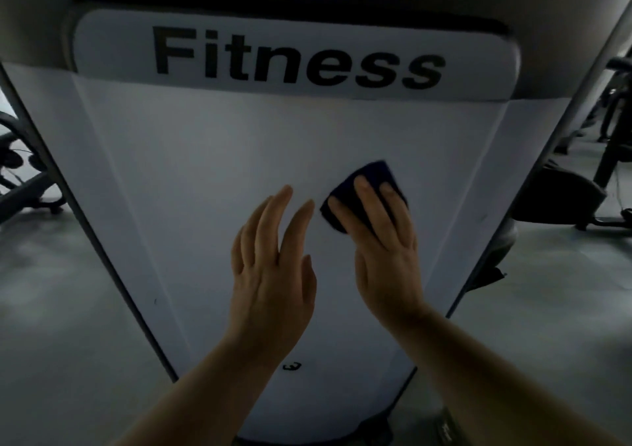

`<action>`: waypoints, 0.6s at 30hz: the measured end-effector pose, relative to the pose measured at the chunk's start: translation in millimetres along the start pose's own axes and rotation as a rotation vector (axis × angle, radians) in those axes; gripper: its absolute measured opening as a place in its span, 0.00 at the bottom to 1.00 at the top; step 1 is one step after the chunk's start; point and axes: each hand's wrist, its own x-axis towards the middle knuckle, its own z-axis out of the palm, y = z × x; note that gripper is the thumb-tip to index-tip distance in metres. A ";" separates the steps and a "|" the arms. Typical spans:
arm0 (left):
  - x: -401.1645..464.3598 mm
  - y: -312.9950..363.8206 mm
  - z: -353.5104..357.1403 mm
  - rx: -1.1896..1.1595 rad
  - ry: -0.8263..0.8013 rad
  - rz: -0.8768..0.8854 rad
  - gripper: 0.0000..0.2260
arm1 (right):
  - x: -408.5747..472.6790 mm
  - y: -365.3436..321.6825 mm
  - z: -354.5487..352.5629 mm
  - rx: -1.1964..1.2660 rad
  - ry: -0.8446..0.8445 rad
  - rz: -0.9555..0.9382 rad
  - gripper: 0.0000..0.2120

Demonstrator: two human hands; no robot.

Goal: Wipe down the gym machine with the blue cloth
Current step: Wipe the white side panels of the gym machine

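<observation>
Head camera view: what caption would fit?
Right hand presses blue cloth against white machine panel; left hand open.

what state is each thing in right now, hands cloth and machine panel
right hand: fingers straight, pressing the cloth flat on the panel
cloth: bunched under the right hand, against the panel
left hand: fingers straight, empty, beside the cloth
panel: white, upright, under both hands

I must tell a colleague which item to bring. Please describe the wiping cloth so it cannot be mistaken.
Find the white panel under the word "Fitness". The right hand presses the blue cloth flat there; it is the only dark thing on the white.
</observation>
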 end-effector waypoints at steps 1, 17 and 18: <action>2.5 7.4 3.2 0.004 0.006 -0.012 0.28 | 11.3 4.6 -4.2 0.010 0.029 0.001 0.20; 5.2 54.0 37.2 0.066 0.073 -0.129 0.31 | -12.2 43.0 -19.4 0.066 -0.085 -0.035 0.23; 4.9 54.1 37.5 0.077 0.064 -0.109 0.31 | -27.1 46.2 -15.9 0.063 -0.133 -0.068 0.24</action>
